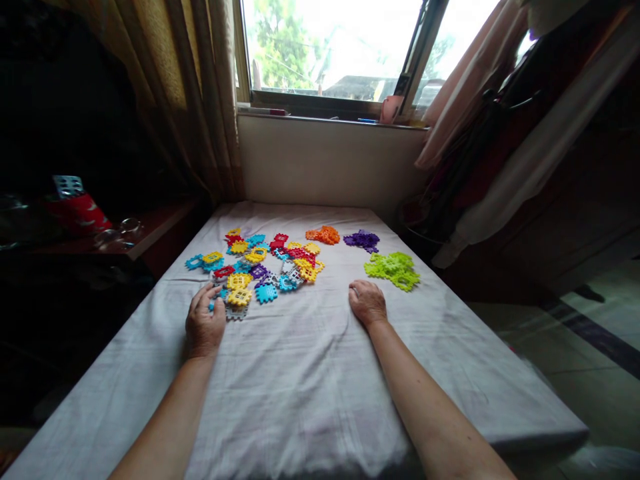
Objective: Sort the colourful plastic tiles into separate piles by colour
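Note:
A loose heap of flat plastic interlocking pieces in yellow, red, blue, grey and purple lies left of centre; a yellow piece [240,297] is at its near edge. At the heap's near left side is my left hand [205,323], its fingers and thumb curled around a blue interlocking piece [211,307], mostly hidden. My right hand [367,303] rests on the cloth with its fingers curled in, and nothing shows in it. Beyond it sit separate piles: lime green pieces [393,270], purple pieces [363,240] and orange pieces [323,235].
A pale wrinkled cloth [300,387] covers the table, which reaches the wall under a window. On the left, a dark side surface [160,230] carries a red container [80,213] and glasses [131,229]. Clothes [520,180] hang on the right.

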A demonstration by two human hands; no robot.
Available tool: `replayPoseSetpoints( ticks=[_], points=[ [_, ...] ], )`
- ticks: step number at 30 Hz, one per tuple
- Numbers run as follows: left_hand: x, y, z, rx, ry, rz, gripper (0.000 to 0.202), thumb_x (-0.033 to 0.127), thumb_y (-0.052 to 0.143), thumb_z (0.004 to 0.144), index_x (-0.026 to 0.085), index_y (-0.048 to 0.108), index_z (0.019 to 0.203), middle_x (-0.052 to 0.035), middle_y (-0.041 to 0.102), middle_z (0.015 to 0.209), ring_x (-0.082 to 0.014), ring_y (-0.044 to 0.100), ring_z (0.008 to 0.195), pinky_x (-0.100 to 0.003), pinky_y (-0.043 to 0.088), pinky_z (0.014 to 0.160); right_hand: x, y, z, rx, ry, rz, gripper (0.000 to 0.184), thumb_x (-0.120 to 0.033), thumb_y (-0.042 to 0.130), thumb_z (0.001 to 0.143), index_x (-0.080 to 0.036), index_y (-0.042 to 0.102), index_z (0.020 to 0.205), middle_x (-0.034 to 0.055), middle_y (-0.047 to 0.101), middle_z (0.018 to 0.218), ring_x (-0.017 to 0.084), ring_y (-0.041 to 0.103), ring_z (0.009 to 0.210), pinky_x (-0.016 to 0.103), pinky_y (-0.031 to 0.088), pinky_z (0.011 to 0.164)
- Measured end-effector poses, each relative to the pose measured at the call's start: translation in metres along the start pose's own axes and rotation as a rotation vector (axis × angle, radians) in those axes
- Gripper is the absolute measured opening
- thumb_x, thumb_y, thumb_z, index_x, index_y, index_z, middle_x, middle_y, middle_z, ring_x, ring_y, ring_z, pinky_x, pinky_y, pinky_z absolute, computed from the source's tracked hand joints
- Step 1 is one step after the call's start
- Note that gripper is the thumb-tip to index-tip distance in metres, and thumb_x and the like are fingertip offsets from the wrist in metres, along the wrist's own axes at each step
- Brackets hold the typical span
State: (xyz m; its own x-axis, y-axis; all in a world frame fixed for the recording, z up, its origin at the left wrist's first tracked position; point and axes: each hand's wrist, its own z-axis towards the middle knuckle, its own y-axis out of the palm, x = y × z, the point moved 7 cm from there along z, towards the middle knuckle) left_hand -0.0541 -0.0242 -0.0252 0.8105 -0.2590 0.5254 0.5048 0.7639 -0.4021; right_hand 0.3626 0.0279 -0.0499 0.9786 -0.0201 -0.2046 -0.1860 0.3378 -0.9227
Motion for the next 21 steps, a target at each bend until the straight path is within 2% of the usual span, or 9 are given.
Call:
replayPoseSetpoints(
  ticks=[16, 21],
  points=[
    [0.0041, -0.0015, -0.0007, 0.011, 0.032, 0.001, 0.024, 0.028, 0.05, 0.088, 0.019, 0.068, 0.101, -0.0124, 0.068, 0.116, -0.0247, 0.065, 0.109, -0.044, 0.05, 0.103, -0.0018, -0.0024, -0.0011, -0.027, 0.007, -0.001, 0.027, -0.019, 0.051, 0.089, -0.022, 0.075, 0.101, 0.0069, 0.072, 0.116, 0.021, 0.059, 0.106, 0.03, 0.04, 0.093],
    [0.0019, -0.0008, -0.0005, -0.014, 0.009, 0.001, 0.024, 0.027, 0.051, 0.088, 0.02, 0.068, 0.103, -0.0115, 0.067, 0.119, -0.0246, 0.063, 0.112, -0.045, 0.047, 0.107, -0.0006, -0.0008, -0.0008, -0.03, 0.001, -0.006, 0.027, -0.02, 0.051, 0.09, -0.023, 0.075, 0.102, 0.0073, 0.071, 0.117, 0.021, 0.059, 0.106, 0.03, 0.04, 0.093]
  ],
)
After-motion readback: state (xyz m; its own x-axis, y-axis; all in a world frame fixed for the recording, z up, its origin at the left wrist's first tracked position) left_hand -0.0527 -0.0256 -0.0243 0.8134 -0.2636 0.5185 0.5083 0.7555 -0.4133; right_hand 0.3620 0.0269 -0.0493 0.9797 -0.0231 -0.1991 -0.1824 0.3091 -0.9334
